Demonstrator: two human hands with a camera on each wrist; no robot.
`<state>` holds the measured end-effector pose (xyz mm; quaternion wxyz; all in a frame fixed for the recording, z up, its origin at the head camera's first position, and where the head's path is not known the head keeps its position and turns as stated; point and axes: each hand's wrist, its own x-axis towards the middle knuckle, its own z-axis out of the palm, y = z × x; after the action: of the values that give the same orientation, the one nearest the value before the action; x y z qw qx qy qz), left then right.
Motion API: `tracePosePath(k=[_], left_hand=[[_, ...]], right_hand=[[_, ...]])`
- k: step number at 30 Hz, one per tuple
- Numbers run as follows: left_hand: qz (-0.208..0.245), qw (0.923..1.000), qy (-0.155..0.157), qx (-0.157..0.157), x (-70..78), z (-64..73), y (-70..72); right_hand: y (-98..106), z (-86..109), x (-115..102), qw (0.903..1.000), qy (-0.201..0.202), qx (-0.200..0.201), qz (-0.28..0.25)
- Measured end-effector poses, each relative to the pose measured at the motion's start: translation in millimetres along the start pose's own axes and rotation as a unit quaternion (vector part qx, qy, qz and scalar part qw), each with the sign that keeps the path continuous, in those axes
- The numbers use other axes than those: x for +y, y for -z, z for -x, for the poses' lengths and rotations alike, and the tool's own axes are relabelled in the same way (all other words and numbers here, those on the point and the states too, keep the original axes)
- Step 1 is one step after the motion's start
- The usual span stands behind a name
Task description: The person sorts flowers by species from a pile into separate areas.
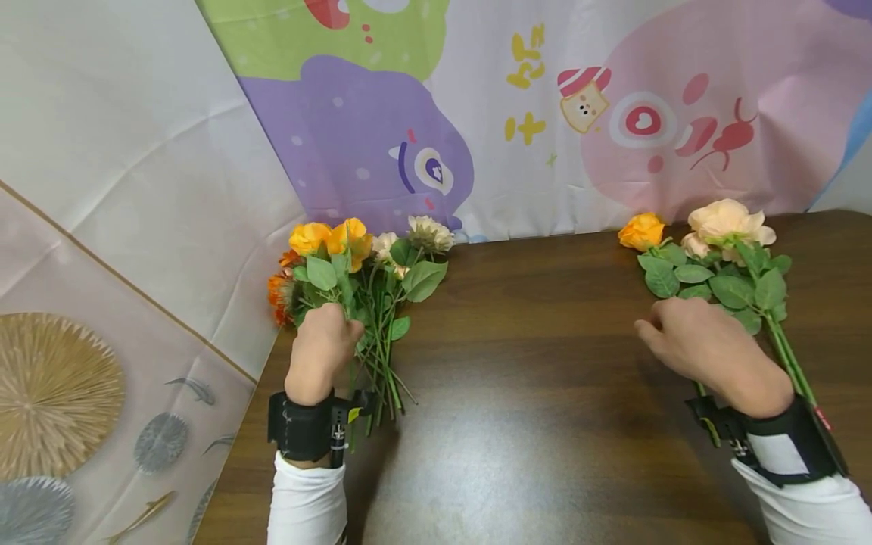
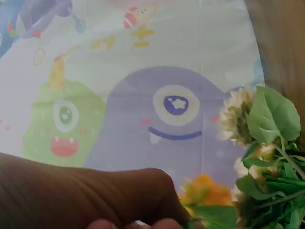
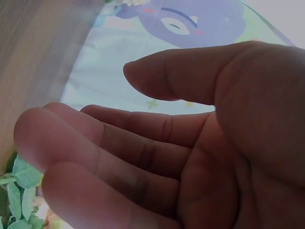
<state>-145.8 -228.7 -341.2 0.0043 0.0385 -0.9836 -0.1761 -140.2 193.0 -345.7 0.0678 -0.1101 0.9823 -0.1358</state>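
Sleeves (image 1: 306,499) are stretched forward; an orange rose (image 1: 350,241) is pinched by left hand (image 1: 319,348); blooms (image 1: 729,223) are laid just beyond right hand (image 1: 711,344) (unfilled, loosely spread).

Head camera: above table (image 1: 504,363), facing forward-down. Wrist cameras: close at left hand (image 2: 105,195), right hand (image 3: 159,162), facing far printed cloth (image 1: 500,174), common to all.

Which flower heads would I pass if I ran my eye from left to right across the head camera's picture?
Red-orange blooms → first yellow-orange bloom → second yellow-orange bloom → pale bloom → whitish bloom → lone orange bloom → large peach bloom.
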Motion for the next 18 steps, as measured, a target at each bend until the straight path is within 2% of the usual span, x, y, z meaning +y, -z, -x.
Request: tracePosePath(k=[5, 9, 14, 18], left_hand=[[0.035, 0.9965, -0.050, 0.058, 6.6, 3.7, 1.1], [0.059, 0.9906, -0.087, 0.087, 13.0, 4.4, -0.1], [0.101, 0.9816, -0.131, 0.096, 23.7, 6.1, -2.6], [0.141, 0.9707, -0.173, 0.090, 35.8, 11.2, -6.0]], right_hand=[[-2, -0.8, 0, 0.9999, 0.006, 0.008, 0.005], [-3, -0.8, -1, 0.9997, 0.013, 0.022, 0.006], [-2, 0.8, -6, 0.9965, 0.047, 0.068, -0.002], [-1, 3.7, -16, 0.9917, 0.081, 0.098, -0.021]])
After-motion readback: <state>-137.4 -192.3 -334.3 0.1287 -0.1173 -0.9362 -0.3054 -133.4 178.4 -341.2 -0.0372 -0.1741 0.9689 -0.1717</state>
